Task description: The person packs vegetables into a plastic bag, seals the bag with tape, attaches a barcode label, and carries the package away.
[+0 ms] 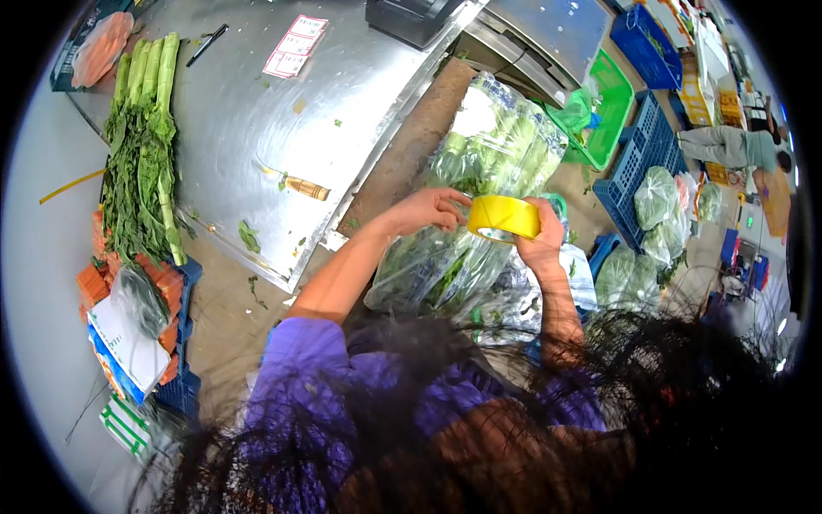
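Observation:
A wide roll of yellow tape (505,214) is in my right hand (543,238), which grips its right side. My left hand (428,211) is at the roll's left edge, its fingers bent and apart, with the fingertips close to the tape; whether they touch it I cannot tell. Below both hands lies a clear plastic bag (514,141) of leafy green vegetables with pale stalks. More clear plastic (419,270) with greens in it spreads beneath my left forearm.
A metal table (223,111) at the left carries a wooden-handled knife (306,188), a pen (207,45), printed labels (296,46) and a bundle of long-stalked greens (141,154). At the right are a green crate (613,111), blue crates (618,206) and bagged vegetables (659,210). Farther off is a person (728,147).

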`<state>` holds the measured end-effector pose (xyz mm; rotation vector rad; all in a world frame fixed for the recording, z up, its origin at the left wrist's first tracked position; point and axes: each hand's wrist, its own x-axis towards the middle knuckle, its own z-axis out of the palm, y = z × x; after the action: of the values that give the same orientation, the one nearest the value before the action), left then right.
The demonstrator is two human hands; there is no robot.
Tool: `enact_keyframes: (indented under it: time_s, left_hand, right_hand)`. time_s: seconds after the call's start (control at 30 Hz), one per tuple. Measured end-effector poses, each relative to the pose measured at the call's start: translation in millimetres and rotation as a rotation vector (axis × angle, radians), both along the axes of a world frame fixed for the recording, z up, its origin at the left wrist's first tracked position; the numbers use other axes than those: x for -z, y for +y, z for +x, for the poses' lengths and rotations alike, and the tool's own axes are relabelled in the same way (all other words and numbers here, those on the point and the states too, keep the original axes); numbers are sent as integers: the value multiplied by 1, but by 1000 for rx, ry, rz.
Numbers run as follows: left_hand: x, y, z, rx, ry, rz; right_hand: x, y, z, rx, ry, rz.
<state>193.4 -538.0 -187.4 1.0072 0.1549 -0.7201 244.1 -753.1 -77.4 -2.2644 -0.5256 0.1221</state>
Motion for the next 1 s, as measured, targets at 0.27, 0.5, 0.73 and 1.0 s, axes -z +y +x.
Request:
enact_keyframes:
  time_s: [0.27,0.5,0.73,1.0]
  left_hand:
    - [103,49,63,-261,-152,241]
    - [189,10,92,-430,-198,638]
    - [245,-12,87,-396,-138,980]
    - [209,-17,61,-536,6,500]
  right_hand:
    - [18,56,39,-359,-165,-451]
    - [85,111,51,-482,-249,-664]
    - [80,45,58,-447,-166,-648]
    - [102,-136,54,-178,-60,-727]
